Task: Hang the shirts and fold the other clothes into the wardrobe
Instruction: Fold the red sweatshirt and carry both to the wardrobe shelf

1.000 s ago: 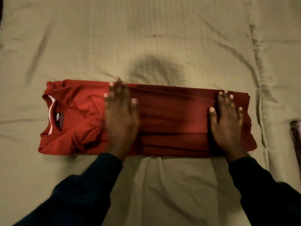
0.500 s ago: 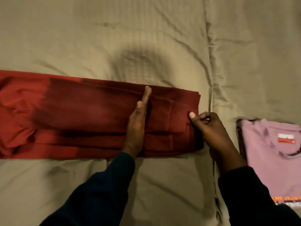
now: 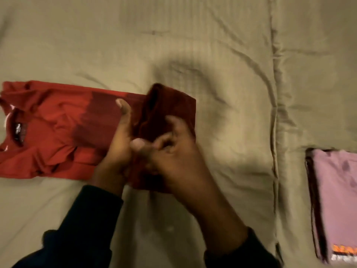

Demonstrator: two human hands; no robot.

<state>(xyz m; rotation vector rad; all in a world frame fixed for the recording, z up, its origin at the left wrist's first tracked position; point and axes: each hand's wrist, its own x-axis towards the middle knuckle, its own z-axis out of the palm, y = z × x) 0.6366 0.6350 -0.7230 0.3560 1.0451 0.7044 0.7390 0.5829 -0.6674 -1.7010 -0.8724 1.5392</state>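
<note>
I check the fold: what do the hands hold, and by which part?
The right hand grips the red shirt by its bottom end, lifted over. The left hand presses flat at the fold line.

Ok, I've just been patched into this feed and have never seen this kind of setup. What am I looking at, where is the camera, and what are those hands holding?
There is no machine here: a person wears one wide-angle camera on the head, looking down at their own two bare hands, so this is the only view. The surface is a bed covered with a beige quilt. On it lies a red T-shirt, already folded into a long strip, neck label toward the left. The left hand stands edge-down across the strip as a folding line. The right hand grips the strip's hem end, which is raised and doubled over toward the left hand. At the right edge lies a pink T-shirt, folded and untouched. The picture is somewhat blurred.
</note>
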